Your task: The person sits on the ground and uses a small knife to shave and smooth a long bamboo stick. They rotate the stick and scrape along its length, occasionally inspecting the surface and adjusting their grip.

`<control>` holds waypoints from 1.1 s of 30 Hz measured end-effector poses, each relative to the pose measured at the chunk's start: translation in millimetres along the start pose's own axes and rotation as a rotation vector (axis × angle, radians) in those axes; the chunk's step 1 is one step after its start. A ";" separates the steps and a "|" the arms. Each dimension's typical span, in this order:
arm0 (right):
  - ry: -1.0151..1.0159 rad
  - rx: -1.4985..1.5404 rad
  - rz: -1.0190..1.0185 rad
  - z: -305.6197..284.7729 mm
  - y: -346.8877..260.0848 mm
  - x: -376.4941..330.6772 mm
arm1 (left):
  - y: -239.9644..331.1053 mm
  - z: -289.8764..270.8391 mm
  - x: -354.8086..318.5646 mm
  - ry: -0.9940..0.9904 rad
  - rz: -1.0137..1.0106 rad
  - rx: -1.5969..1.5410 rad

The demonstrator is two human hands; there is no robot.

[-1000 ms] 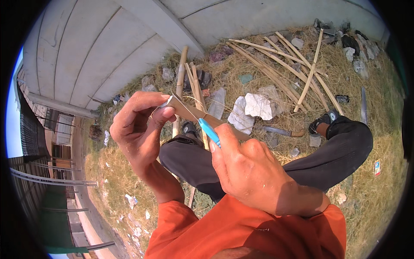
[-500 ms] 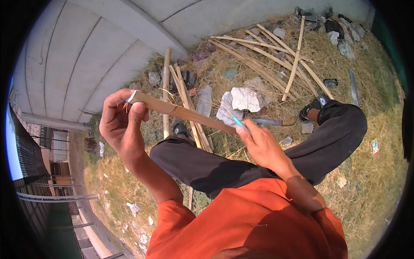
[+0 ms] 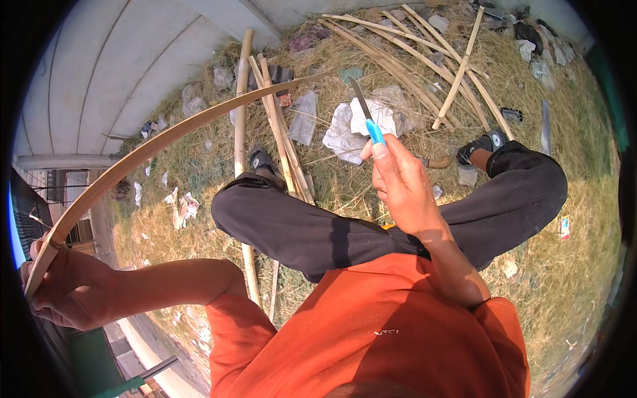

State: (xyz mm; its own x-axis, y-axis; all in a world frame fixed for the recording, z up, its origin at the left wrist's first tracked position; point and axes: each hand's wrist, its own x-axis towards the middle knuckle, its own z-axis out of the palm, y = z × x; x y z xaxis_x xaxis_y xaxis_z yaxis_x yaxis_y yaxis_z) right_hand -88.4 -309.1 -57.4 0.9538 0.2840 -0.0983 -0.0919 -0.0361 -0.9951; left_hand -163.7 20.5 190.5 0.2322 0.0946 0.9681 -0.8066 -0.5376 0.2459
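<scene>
My left hand [image 3: 70, 288] is at the far left, closed around the near end of a long thin bamboo strip [image 3: 152, 142]. The strip arcs up and to the right, its far tip ending above my knees near the leaning poles. My right hand [image 3: 401, 186] is raised over my right thigh and grips a knife with a blue handle [image 3: 375, 131]. Its dark blade [image 3: 360, 98] points up and away, apart from the strip. I sit with black-trousered legs [image 3: 318, 229] bent, in an orange shirt.
Dry straw covers the ground. Several split bamboo poles [image 3: 458, 73] lie at the upper right, more [image 3: 275, 132] by my left foot. Crumpled white paper [image 3: 345, 126] and plastic scraps lie ahead. A concrete wall [image 3: 133, 60] curves along the upper left.
My left hand swung far out to the left, drawing the bamboo strip with it so it now shows as a long arc. My right hand with the knife lifted clear of the strip.
</scene>
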 end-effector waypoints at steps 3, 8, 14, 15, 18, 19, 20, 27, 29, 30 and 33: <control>-0.082 0.008 -0.040 17.1 -6.4 -3.4 | -20.3 85.3 -104.6 -0.176 -0.099 -0.004; -0.102 -0.186 -0.152 23.2 -3.5 -2.0 | -53.7 130.0 -201.3 -0.227 -0.319 -0.150; -0.146 -0.275 -0.370 42.2 -15.5 7.9 | -60.2 114.2 -190.0 -0.319 -0.198 0.039; -0.161 -0.301 -0.395 44.3 -20.0 10.0 | -60.9 113.8 -186.6 -0.354 -0.179 0.070; -0.134 -0.422 -0.462 53.1 -16.7 14.2 | -61.1 113.5 -183.6 -0.405 -0.155 0.091; -0.114 -0.444 -0.485 54.9 -14.0 15.1 | -62.0 116.1 -183.3 -0.390 -0.158 0.063; -0.094 -0.466 -0.507 56.3 -10.1 16.5 | -63.4 118.6 -184.4 -0.376 -0.161 0.035; 0.114 -0.843 -0.141 42.5 109.3 72.1 | -60.1 133.7 -201.9 -0.066 -0.327 0.057; 0.059 -0.869 0.210 -2.1 198.2 62.8 | -53.9 126.7 -181.7 -0.100 -0.310 0.022; 0.123 -0.745 0.167 -5.8 191.6 60.7 | -56.8 127.1 -179.6 -0.103 -0.306 0.028; 0.038 -0.467 0.018 16.0 78.3 41.0 | -60.8 117.2 -199.1 -0.096 -0.470 0.064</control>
State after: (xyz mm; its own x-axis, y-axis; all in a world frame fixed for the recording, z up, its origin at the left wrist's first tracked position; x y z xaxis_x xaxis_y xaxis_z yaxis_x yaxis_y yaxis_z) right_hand -61.1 -284.9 -139.5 0.9638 0.2445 -0.1068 0.0217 -0.4709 -0.8819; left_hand -97.1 -63.9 -22.9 0.6150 0.2628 0.7434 -0.5682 -0.5060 0.6489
